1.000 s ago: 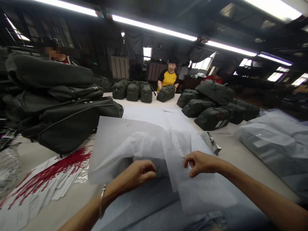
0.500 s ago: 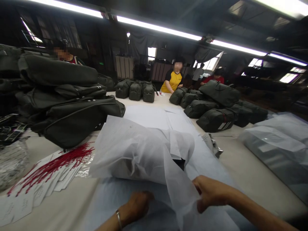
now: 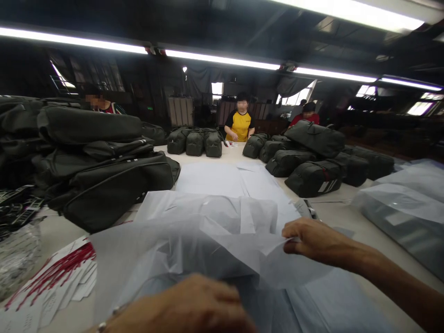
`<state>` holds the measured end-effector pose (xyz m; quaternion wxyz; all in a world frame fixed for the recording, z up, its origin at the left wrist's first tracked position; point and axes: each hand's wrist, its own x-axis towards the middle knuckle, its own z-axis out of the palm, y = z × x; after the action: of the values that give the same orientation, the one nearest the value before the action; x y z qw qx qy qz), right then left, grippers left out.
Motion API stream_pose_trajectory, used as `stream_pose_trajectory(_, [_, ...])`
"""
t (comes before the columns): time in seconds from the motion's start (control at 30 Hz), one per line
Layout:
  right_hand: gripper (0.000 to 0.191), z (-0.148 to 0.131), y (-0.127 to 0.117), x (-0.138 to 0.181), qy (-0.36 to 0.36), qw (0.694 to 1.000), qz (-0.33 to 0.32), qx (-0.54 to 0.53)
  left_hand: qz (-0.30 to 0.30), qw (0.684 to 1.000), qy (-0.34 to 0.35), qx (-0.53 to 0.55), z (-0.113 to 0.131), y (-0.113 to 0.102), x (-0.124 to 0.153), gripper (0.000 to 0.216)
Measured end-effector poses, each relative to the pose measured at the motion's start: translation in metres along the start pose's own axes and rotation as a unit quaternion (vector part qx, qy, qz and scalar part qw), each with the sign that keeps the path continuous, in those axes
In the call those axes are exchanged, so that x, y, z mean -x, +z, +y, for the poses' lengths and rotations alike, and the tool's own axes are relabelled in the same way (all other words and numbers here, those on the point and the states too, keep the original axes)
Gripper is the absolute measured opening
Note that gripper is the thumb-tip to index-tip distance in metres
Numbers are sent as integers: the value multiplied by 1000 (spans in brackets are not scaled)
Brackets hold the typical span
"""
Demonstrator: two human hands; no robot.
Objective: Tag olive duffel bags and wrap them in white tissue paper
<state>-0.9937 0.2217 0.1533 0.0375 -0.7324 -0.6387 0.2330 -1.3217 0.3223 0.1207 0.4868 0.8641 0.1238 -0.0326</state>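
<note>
A thin white translucent sheet of wrapping paper (image 3: 222,252) drapes over a bulky item in front of me. The covered item is hidden, though a dark tone shows through. My right hand (image 3: 308,238) pinches the sheet's right edge between thumb and fingers, raised above the table. Low in the middle, close to the camera, is my left hand (image 3: 187,305), with a bracelet at the wrist. Its fingers are smeared by motion and partly cut off, near the lower side of the sheet. More white paper sheets (image 3: 215,178) lie flat behind the covered item.
Dark bags (image 3: 114,175) are piled at left; more dark bags (image 3: 312,175) stand at right. Tags with red cords (image 3: 58,273) lie at lower left. A plastic-covered package (image 3: 398,217) is at far right. A person in yellow (image 3: 240,126) stands across the table (image 3: 333,212).
My right hand has risen, lifting the paper's edge up and over the covered item. My left hand has come closer to the camera. The sheet now spreads wider to the left.
</note>
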Motion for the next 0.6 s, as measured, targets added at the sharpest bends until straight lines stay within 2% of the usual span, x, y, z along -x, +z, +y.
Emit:
stream_pose_trajectory(0.07, [17, 2, -10, -9, 4, 999, 29, 35, 109, 986, 59, -109, 25, -41, -21, 62])
stream_pose_trajectory(0.13, [18, 6, -21, -20, 20, 996, 59, 71, 167, 961, 45, -217, 23, -68, -50, 76])
stream_pose_trajectory(0.17, [19, 8, -27, -26, 32, 993, 72, 88, 167, 949, 17, -268, 13, -78, -64, 73])
stream_pose_trajectory(0.23, [15, 13, -36, -38, 58, 989, 84, 104, 130, 926, -50, -351, -14, -94, -88, 43])
stream_pose_trajectory(0.3, [8, 18, -41, -53, 59, 991, 83, 83, 94, 913, -90, -388, -40, -106, -103, 14])
stream_pose_trajectory(0.33, [16, 21, -41, -62, 48, 995, 74, 54, 85, 911, -97, -391, -48, -112, -109, 7])
stream_pose_trajectory(0.4, [27, 25, -38, -81, 19, 998, 38, -34, 84, 914, -94, -386, -57, -124, -119, 4])
stream_pose_trajectory(0.5, [14, 36, -32, -113, 4, 987, -18, -161, 75, 917, -100, -378, -58, -141, -134, 4])
stream_pose_trajectory(0.6, [18, 55, -32, -143, 10, 980, -30, -198, 66, 916, -121, -376, -65, -157, -137, 15])
